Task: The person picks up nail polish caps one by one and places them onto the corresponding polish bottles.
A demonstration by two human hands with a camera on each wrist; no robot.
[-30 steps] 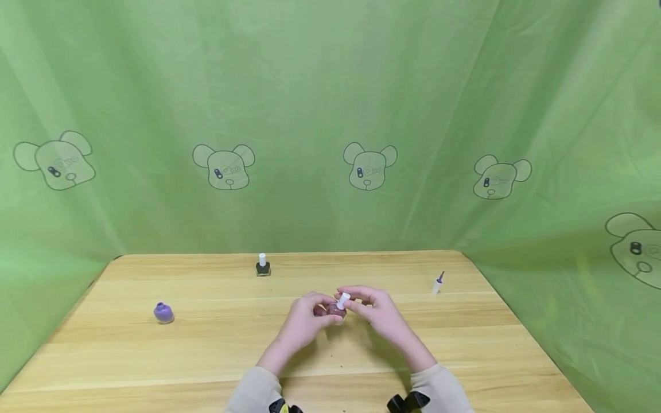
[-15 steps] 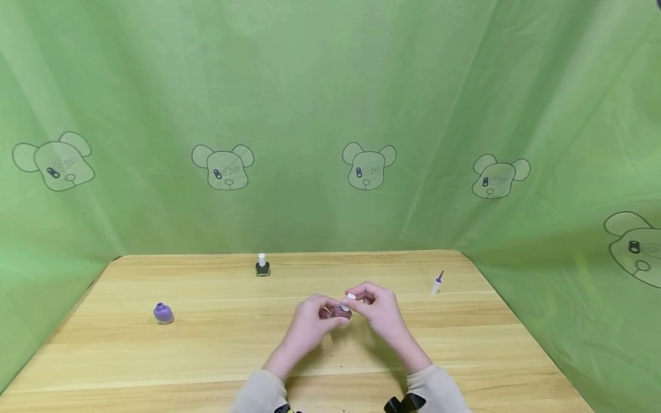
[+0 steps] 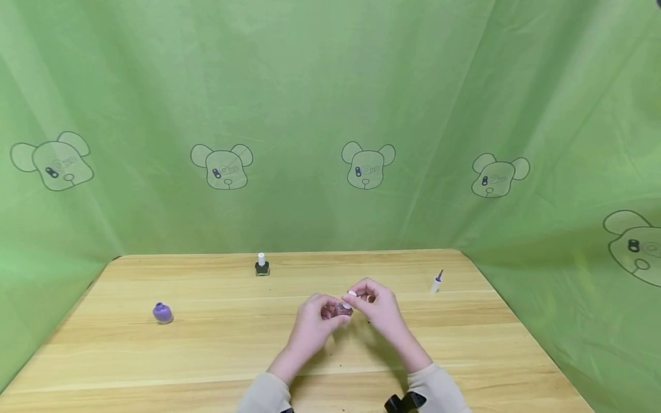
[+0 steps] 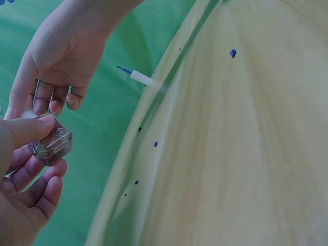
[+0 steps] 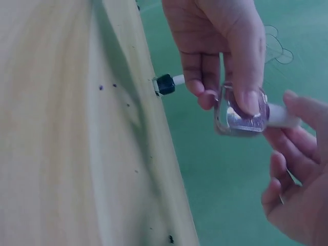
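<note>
3 bottles in head view: purple bottle (image 3: 162,314) lower left, dark bottle (image 3: 262,269) left of centre, reddish bottle (image 3: 341,310) lower centre. 3 white caps: dark bottle's cap (image 3: 261,258), lower-centre cap (image 3: 352,293), lower-right cap (image 3: 436,285). 2 hands (image 3: 310,326). 5 animal drawings (image 3: 227,169). 1 table (image 3: 206,355).

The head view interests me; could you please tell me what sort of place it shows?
Probably a makeshift recording booth: green cloth printed with cartoon heads hangs behind the wooden table and along both its sides, and a black device sits by the right sleeve.
</note>
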